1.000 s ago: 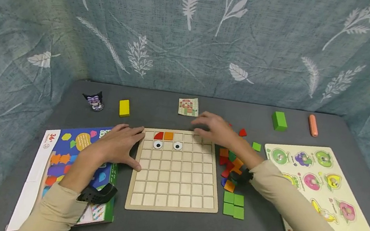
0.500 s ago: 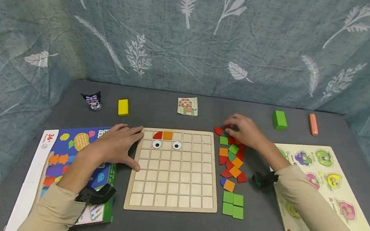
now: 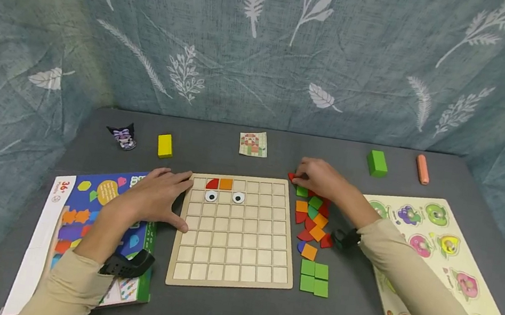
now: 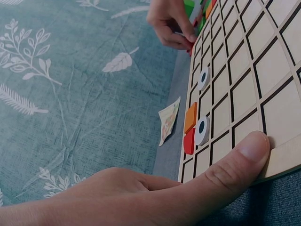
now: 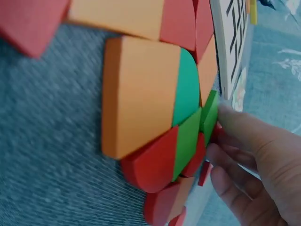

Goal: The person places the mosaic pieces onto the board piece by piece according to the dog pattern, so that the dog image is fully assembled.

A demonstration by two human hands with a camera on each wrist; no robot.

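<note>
A wooden grid board [image 3: 227,240] lies on the dark table. My left hand [image 3: 157,195] rests along its left edge with fingers spread, the thumb [image 4: 244,153] lying on the frame. In the board's top row sit a red quarter-circle tile [image 3: 212,183] and an orange square tile [image 3: 226,184]. Two round eye tiles [image 3: 211,196] are in the row below. Just past the board's top right corner, my right hand [image 3: 319,178] pinches another red quarter-circle tile [image 3: 291,176] with its fingertips. Its fingers partly cover that tile.
Loose coloured tiles [image 3: 317,233] trail along the board's right side, above several green squares [image 3: 314,278]. A pattern card [image 3: 253,143], yellow block [image 3: 164,146], figurine [image 3: 124,136] and green block [image 3: 377,164] stand behind. A toy box [image 3: 97,195] lies left, a fruit puzzle board [image 3: 450,303] right.
My right hand has gone from above the board's top right corner to the loose tiles, then slightly left to a red quarter-circle tile. The left hand stays on the board's edge.
</note>
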